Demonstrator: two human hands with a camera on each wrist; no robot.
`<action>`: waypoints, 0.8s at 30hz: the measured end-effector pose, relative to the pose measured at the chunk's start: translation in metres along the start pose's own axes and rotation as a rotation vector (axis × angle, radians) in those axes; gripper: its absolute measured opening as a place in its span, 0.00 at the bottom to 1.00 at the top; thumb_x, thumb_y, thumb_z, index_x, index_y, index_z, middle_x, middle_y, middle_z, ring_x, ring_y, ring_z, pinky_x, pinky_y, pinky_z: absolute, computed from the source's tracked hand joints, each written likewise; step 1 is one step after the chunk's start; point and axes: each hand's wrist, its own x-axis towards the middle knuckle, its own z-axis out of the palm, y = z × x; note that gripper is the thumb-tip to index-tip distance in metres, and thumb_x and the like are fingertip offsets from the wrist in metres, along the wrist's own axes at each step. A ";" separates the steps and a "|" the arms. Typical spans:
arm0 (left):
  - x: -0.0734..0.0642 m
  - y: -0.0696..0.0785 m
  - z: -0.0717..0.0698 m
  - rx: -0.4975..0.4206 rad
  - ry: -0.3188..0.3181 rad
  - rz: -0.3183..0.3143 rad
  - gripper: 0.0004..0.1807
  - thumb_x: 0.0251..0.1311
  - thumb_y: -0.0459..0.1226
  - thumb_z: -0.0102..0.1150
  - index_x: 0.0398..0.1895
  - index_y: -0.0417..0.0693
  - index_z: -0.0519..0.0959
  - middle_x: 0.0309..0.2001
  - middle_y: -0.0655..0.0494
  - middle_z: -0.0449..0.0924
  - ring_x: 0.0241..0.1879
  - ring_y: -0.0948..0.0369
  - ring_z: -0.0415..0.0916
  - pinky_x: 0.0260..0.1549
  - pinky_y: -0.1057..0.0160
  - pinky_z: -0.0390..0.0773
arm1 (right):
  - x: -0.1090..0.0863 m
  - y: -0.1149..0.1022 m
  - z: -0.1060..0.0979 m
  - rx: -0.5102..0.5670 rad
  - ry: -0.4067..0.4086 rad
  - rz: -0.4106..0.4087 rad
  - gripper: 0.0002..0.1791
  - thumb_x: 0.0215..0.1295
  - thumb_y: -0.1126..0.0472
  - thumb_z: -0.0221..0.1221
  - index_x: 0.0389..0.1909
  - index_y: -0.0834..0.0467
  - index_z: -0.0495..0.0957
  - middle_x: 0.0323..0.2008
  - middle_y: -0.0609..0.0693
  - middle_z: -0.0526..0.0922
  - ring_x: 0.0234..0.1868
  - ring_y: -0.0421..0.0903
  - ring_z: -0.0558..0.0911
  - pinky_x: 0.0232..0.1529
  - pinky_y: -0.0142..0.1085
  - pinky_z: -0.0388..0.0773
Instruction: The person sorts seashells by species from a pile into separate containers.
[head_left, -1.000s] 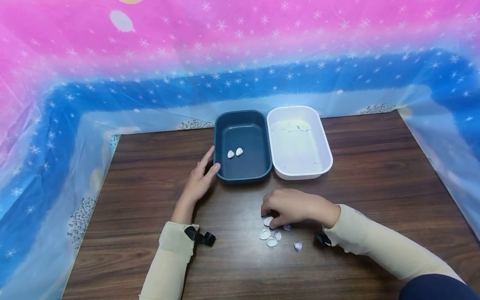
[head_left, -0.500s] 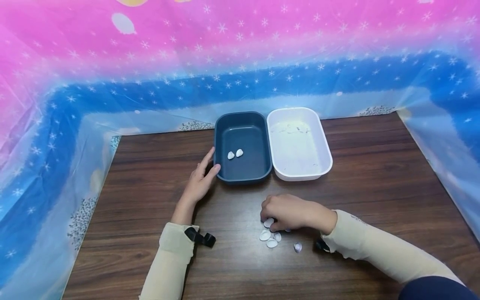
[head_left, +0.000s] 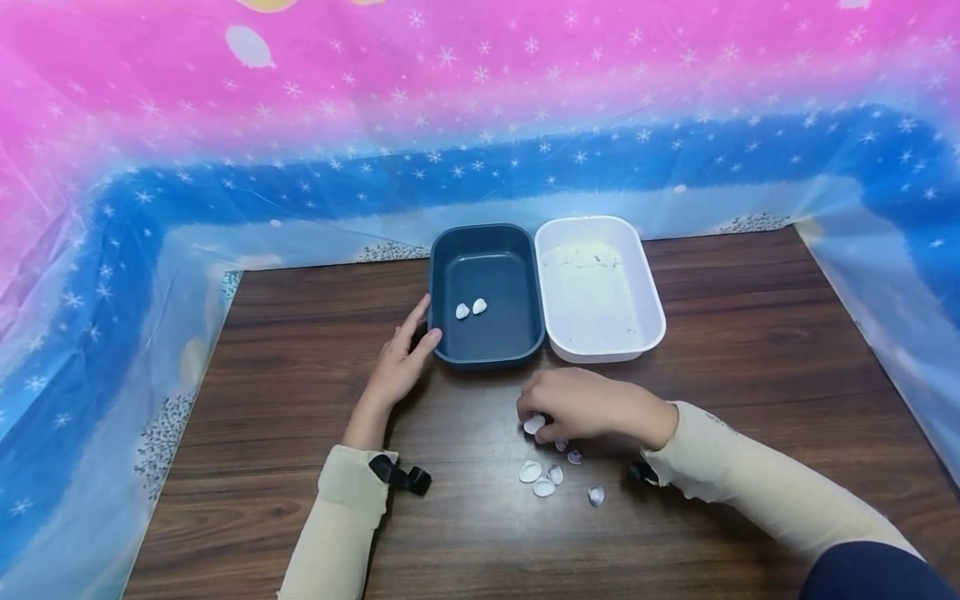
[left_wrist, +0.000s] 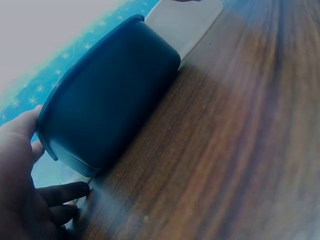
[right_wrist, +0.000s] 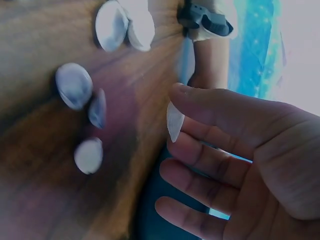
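Note:
My right hand (head_left: 592,404) pinches a white seashell (right_wrist: 175,121) between thumb and index finger, lifted off the tabletop. Its other fingers are bent loosely in the right wrist view. Below it lie several loose seashells (head_left: 530,472), some white and some purplish. To the left, my left hand (head_left: 396,367) touches the near left side of a dark blue-grey tray (head_left: 491,337). Its fingers are extended along the wall, with the thumb at the rim (left_wrist: 39,122). Two white seashells (head_left: 470,309) lie inside this tray.
A white tray (head_left: 592,308) stands right beside the dark one. Both are near the back edge of the wooden table (head_left: 300,333). A pink and blue snowflake cloth (head_left: 480,158) hangs behind and along both sides. Black straps (head_left: 401,473) are on the wrists.
My right hand has picked up a white seashell from the group and moved slightly up towards the trays, uncovering purplish seashells beneath. My left hand has stayed at the dark tray.

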 end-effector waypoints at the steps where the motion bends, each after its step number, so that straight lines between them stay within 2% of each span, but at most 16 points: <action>1: 0.000 0.000 0.000 0.001 0.000 -0.001 0.35 0.82 0.53 0.50 0.87 0.68 0.53 0.82 0.50 0.59 0.80 0.49 0.57 0.81 0.45 0.35 | 0.001 0.000 -0.003 -0.004 -0.001 -0.001 0.06 0.60 0.62 0.72 0.36 0.51 0.86 0.34 0.42 0.80 0.37 0.38 0.78 0.37 0.35 0.78; 7: 0.000 0.001 0.000 0.003 0.003 -0.011 0.35 0.82 0.52 0.50 0.86 0.67 0.53 0.81 0.48 0.60 0.80 0.48 0.57 0.81 0.45 0.35 | 0.007 0.003 -0.017 0.020 -0.011 -0.028 0.04 0.62 0.62 0.71 0.35 0.52 0.85 0.32 0.42 0.79 0.34 0.38 0.75 0.35 0.34 0.75; 14: -0.001 0.001 0.000 0.002 0.008 -0.007 0.35 0.81 0.52 0.51 0.86 0.68 0.53 0.81 0.49 0.60 0.80 0.48 0.57 0.81 0.45 0.35 | 0.012 0.008 -0.033 0.049 0.025 -0.038 0.04 0.62 0.62 0.70 0.35 0.53 0.85 0.32 0.42 0.79 0.34 0.39 0.75 0.38 0.35 0.76; 19: -0.001 0.001 0.000 0.000 0.007 -0.002 0.35 0.81 0.53 0.50 0.86 0.67 0.54 0.81 0.48 0.61 0.80 0.48 0.58 0.81 0.45 0.35 | 0.015 0.011 -0.051 0.081 0.057 -0.014 0.05 0.63 0.63 0.70 0.39 0.55 0.86 0.34 0.43 0.80 0.37 0.42 0.79 0.43 0.37 0.79; 24: 0.000 0.001 0.000 -0.004 -0.003 -0.010 0.35 0.81 0.54 0.50 0.86 0.69 0.53 0.82 0.51 0.59 0.80 0.49 0.57 0.81 0.46 0.34 | 0.017 0.014 -0.068 0.067 0.075 0.020 0.05 0.65 0.63 0.70 0.41 0.56 0.87 0.36 0.45 0.82 0.38 0.44 0.80 0.45 0.39 0.80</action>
